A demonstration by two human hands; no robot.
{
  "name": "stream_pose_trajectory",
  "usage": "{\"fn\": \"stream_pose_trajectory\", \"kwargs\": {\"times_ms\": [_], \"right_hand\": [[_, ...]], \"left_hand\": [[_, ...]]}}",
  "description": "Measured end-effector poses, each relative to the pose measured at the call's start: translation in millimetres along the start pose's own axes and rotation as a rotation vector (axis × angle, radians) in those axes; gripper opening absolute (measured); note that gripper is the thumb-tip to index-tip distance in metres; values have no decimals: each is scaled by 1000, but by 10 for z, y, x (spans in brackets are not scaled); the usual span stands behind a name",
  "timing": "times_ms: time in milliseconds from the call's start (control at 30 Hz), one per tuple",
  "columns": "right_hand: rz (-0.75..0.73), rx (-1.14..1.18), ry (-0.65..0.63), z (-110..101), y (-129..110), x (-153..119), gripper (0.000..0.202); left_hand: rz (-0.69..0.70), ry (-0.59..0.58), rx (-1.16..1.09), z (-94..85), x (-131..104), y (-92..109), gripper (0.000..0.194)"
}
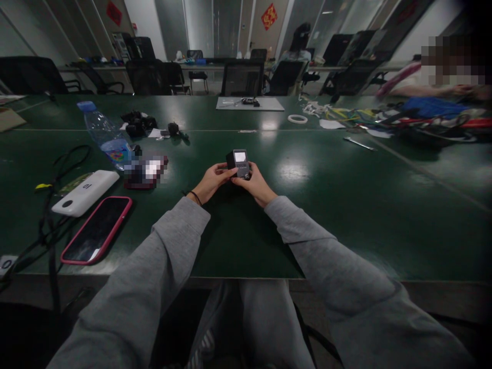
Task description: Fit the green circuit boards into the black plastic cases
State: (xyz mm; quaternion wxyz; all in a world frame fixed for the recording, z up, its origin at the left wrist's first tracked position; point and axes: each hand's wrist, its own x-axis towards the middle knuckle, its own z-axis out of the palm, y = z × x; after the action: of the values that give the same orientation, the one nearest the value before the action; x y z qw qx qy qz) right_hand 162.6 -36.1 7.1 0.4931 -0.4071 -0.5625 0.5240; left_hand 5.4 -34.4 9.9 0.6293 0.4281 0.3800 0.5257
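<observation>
Both of my hands hold a small dark box [241, 161] with a bright white square on its front face and tiny lettering below, too small to read. My left hand [210, 183] grips the box's left side, its thumb across the lower front. Closed on the right side and lower edge is my right hand [258, 184]. The box is held upright at or just above the green table [246, 230]; I cannot tell whether it touches. Behind the fingers, the underside is hidden.
Left of my arms are a pink-cased phone [96, 230], a white power bank [86, 192], a plastic bottle [103, 133], black straps and a blurred-out device [145, 172]. A wrench [359, 143], a white ring [297, 119] and tangled cables [346, 114] lie right. Another person sits far right.
</observation>
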Motion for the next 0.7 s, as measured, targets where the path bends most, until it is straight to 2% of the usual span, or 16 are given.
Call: {"fn": "stream_pose_trajectory", "kwargs": {"times_ms": [167, 400, 500, 567, 600, 700], "right_hand": [[0, 21, 75, 0, 54, 34, 70], [-17, -37, 95, -12, 75, 48, 66], [-40, -116, 135, -111, 64, 60, 67], [-55, -195, 185, -325, 38, 65, 67], [-53, -242, 221, -497, 18, 62, 65], [14, -400, 385, -1272, -77, 3, 52]], "left_hand": [[-55, 10, -61, -20, 78, -35, 28], [-115, 6, -127, -59, 119, -6, 29], [-129, 0, -130, -69, 100, 20, 31], [-133, -5, -121, -66, 74, 43, 32], [-135, -7, -114, -63, 60, 55, 32], [-141, -8, -99, -50, 31, 84, 33]]}}
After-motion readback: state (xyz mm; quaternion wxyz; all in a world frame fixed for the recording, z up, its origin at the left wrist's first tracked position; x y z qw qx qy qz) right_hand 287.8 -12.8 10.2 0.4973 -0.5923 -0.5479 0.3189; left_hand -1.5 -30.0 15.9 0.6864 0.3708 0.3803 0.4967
